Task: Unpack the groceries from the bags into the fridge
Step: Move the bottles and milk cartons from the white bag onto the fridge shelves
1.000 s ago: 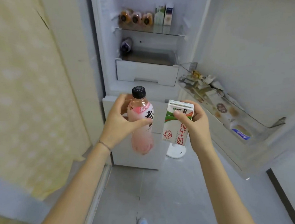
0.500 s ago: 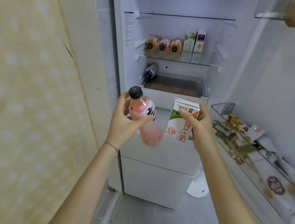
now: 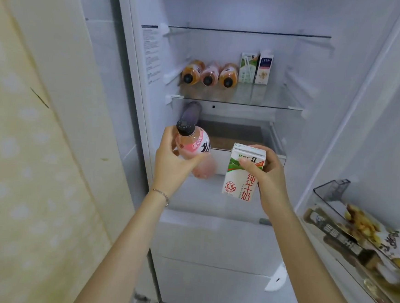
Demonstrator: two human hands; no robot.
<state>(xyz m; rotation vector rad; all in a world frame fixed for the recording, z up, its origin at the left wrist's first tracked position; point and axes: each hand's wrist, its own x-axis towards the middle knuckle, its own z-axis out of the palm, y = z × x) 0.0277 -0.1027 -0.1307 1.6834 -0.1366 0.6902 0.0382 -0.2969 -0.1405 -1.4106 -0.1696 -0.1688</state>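
- I see my left hand gripping a pink bottle, black cap up, tilted, in front of the open fridge.
- My right hand holds a milk carton upright, just beside the bottle.
- On the glass shelf: three bottles lying caps toward me, two cartons standing to their right.
- Below, a purple bottle lies by the open drawer.
- Door bin at right holds snack packets.
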